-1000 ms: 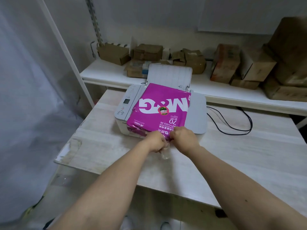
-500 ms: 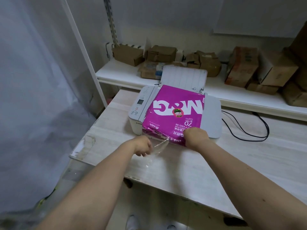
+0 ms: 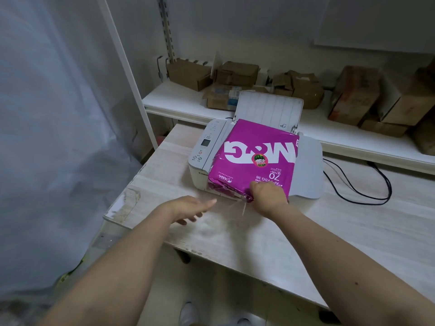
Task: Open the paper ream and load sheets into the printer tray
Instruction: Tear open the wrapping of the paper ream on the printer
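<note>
Left hand [image 3: 188, 207] hovers over the pale wood-grain desk [image 3: 353, 231], fingers spread wide, its grip empty, apparently released to take a fresh hold. Right hand [image 3: 268, 196] is closed on the crumpled near end of the magenta wrapped paper ream [image 3: 254, 156], probably pinning it for tearing; a clear strip of wrapping trails beside it. The ream lies flat on the white desktop printer [image 3: 308, 170], conveniently close to the raised white rear paper tray [image 3: 268, 109] just beyond. Wrapper not yet open; tray holds no sheets.
</note>
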Action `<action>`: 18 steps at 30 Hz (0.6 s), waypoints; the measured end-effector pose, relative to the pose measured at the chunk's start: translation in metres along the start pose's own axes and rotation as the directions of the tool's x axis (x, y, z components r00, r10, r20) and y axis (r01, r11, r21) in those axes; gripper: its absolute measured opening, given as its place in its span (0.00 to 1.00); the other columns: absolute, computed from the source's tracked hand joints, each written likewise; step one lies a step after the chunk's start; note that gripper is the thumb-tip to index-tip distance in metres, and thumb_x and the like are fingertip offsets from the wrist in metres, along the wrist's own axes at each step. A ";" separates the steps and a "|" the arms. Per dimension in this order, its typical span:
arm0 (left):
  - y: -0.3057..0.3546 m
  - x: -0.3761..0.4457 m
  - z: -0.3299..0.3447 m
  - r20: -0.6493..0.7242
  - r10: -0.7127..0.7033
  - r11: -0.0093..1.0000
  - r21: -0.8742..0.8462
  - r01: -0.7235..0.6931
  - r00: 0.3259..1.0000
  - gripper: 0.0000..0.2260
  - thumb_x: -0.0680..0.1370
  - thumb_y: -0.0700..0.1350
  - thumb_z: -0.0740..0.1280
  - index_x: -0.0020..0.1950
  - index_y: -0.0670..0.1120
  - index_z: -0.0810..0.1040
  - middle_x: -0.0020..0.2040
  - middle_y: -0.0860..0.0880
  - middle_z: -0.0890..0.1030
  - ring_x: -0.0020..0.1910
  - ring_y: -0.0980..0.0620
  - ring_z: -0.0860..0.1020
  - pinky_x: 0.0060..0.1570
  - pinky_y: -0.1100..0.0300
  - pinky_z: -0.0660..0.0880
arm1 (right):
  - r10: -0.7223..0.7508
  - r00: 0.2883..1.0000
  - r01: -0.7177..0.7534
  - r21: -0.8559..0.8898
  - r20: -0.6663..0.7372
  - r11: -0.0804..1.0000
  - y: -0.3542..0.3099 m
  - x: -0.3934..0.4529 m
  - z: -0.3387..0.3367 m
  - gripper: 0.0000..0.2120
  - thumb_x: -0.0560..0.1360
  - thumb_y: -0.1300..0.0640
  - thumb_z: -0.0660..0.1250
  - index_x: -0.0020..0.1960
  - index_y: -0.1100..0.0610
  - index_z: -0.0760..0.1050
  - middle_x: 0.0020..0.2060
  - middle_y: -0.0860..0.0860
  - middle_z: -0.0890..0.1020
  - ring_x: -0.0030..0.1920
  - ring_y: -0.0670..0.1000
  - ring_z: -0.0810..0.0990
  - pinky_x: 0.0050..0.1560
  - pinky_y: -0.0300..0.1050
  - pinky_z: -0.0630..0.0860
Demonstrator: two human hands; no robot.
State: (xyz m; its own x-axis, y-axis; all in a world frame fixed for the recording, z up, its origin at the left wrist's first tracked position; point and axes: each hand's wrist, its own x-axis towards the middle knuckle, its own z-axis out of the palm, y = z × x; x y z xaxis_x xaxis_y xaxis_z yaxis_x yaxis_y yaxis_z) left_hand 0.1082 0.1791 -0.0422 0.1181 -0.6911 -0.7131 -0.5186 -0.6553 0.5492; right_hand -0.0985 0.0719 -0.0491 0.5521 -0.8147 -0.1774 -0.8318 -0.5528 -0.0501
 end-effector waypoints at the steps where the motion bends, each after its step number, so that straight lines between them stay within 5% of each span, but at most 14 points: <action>1: 0.006 0.001 0.002 -0.074 0.046 0.998 -0.038 -0.049 0.996 0.32 0.71 0.69 0.61 0.64 0.47 0.75 0.62 0.51 0.77 0.62 0.51 0.75 0.62 0.54 0.72 | 0.000 1.000 0.000 0.006 0.001 1.000 0.000 0.001 0.000 0.09 0.78 0.57 0.62 0.56 0.57 0.72 0.49 0.55 0.81 0.49 0.57 0.79 0.48 0.52 0.77; 5: 0.049 0.017 0.028 -0.189 0.246 0.966 -0.029 -0.256 0.951 0.22 0.72 0.62 0.67 0.50 0.44 0.82 0.51 0.47 0.82 0.52 0.49 0.78 0.50 0.57 0.72 | -0.009 1.000 0.009 0.014 0.003 1.000 0.001 0.001 0.000 0.08 0.78 0.56 0.62 0.54 0.57 0.72 0.48 0.55 0.81 0.47 0.57 0.79 0.45 0.50 0.76; 7: 0.063 0.028 0.046 -0.204 0.252 0.968 0.039 -0.249 0.946 0.19 0.72 0.58 0.69 0.33 0.42 0.76 0.34 0.44 0.77 0.35 0.47 0.74 0.37 0.58 0.67 | -0.009 1.000 0.009 0.020 -0.007 1.000 0.001 0.001 -0.001 0.08 0.77 0.55 0.63 0.54 0.57 0.72 0.48 0.55 0.81 0.48 0.57 0.79 0.46 0.50 0.76; 9: 0.066 0.039 0.060 -0.215 0.232 0.970 -0.027 -0.243 0.949 0.19 0.72 0.50 0.72 0.26 0.47 0.67 0.27 0.48 0.68 0.28 0.51 0.66 0.32 0.58 0.62 | -0.010 1.000 0.010 0.017 -0.018 1.000 0.001 0.001 0.000 0.08 0.77 0.55 0.64 0.54 0.57 0.72 0.48 0.55 0.81 0.48 0.57 0.79 0.47 0.50 0.76; 12: 0.063 0.048 0.069 -0.234 0.220 0.953 -0.154 -0.260 0.947 0.20 0.70 0.42 0.74 0.24 0.48 0.66 0.26 0.50 0.67 0.28 0.52 0.66 0.35 0.61 0.66 | -0.017 0.999 0.017 0.002 -0.028 1.000 0.003 0.002 0.004 0.10 0.76 0.55 0.65 0.55 0.57 0.72 0.50 0.55 0.81 0.50 0.56 0.78 0.47 0.50 0.76; 18: 0.056 0.057 0.065 -0.310 0.226 0.960 -0.088 -0.265 0.923 0.17 0.70 0.41 0.73 0.24 0.49 0.70 0.26 0.51 0.72 0.30 0.51 0.70 0.39 0.60 0.69 | -0.033 0.998 0.034 0.022 -0.056 0.999 0.001 0.005 0.006 0.13 0.75 0.51 0.64 0.56 0.57 0.72 0.51 0.55 0.80 0.53 0.57 0.76 0.48 0.50 0.75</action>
State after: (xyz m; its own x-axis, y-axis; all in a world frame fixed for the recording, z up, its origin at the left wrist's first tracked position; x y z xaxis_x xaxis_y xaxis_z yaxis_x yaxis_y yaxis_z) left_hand 0.0306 0.1229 -0.0806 0.2544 -0.8810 -0.3989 -0.4549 -0.4730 0.7546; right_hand -0.0970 0.0679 -0.0563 0.5816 -0.8046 -0.1200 -0.8134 -0.5764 -0.0779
